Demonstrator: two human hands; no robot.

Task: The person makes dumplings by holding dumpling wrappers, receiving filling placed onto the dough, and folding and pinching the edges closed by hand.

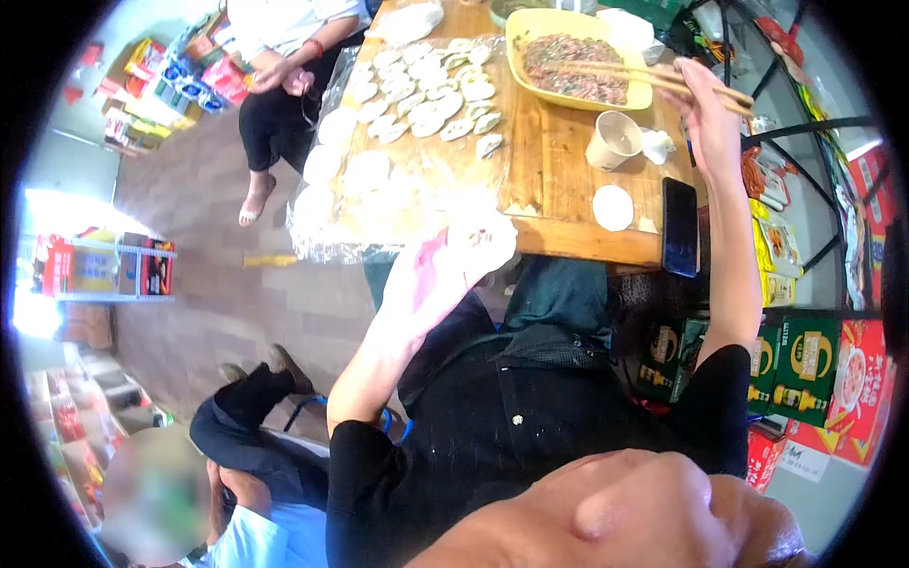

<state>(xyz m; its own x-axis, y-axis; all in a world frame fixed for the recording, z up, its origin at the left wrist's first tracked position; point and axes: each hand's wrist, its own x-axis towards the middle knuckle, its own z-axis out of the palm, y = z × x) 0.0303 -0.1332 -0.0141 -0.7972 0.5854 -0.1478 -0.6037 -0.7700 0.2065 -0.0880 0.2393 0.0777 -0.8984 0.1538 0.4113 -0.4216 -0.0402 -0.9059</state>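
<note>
Head view: beyond your left hand (431, 275) spreads the wooden table (544, 185); left of your right hand (705, 114) sits the yellow bowl (516, 59) of meat filling (568, 76). Your right fingers grip chopsticks (615, 70), reaching into it; your left fingers cradle a dough wrapper (494, 248).

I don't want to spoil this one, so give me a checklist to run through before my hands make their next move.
1. Wrapper held in the left hand: ok.
2. Chopsticks gripped in the right hand, tips over the filling: ok.
3. Right amount of filling in the wrapper: cannot tell; a little seems to show, but glare washes out the rest.
4. Paper cup upright beside the yellow bowl: ok.
5. Phone well back from the table's near edge: not ok; it lies right by it, so I'd move it.
</note>
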